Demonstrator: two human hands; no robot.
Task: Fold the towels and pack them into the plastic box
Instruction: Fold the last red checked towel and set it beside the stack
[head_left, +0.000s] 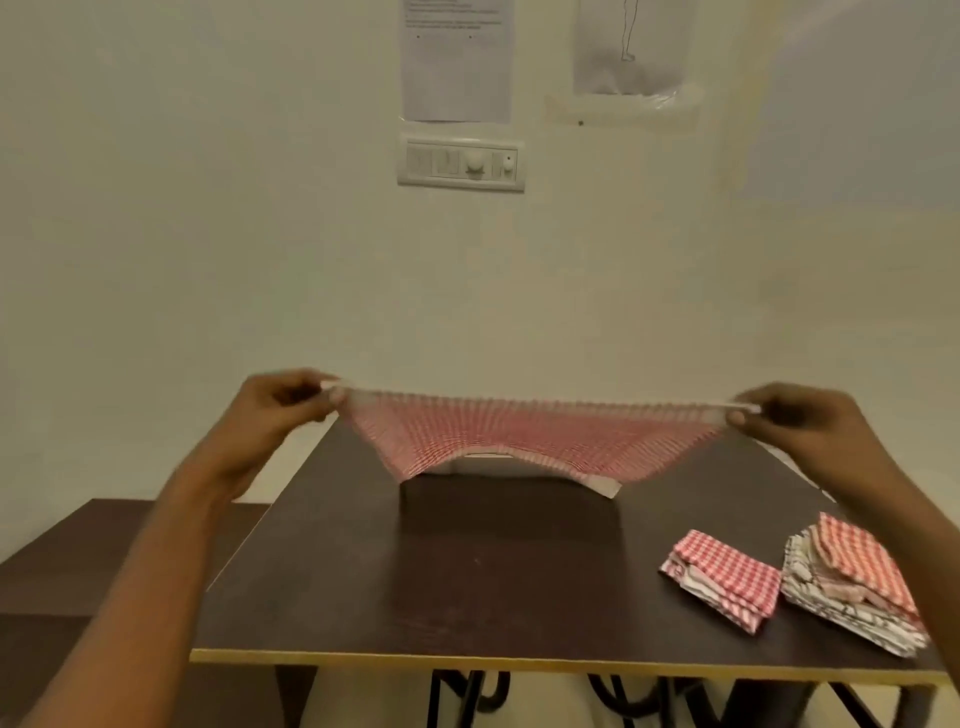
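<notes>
Left hand raised over the far left of the table, thumb and curled fingers pinching the top left corner of a red-and-white checked towel. Right hand level with it at the far right, pinching the opposite top corner in the same way.

Between the two hands, the towel held in the air, pulled taut along its white upper edge, sagging below in a shallow arch with both lower corners drooping to the table top. Weave blurred.

Under the lower edge, a white flat object, mostly hidden by the cloth, too covered to identify.

Beneath it all, a dark brown table with a pale front edge. Near right on it, a small folded checked towel. Just beside that, further right, a stack of folded towels, red check on top, close under the right forearm.

To the left, a lower dark surface. Behind, a pale wall with a white switch panel and two sheets of paper above.
</notes>
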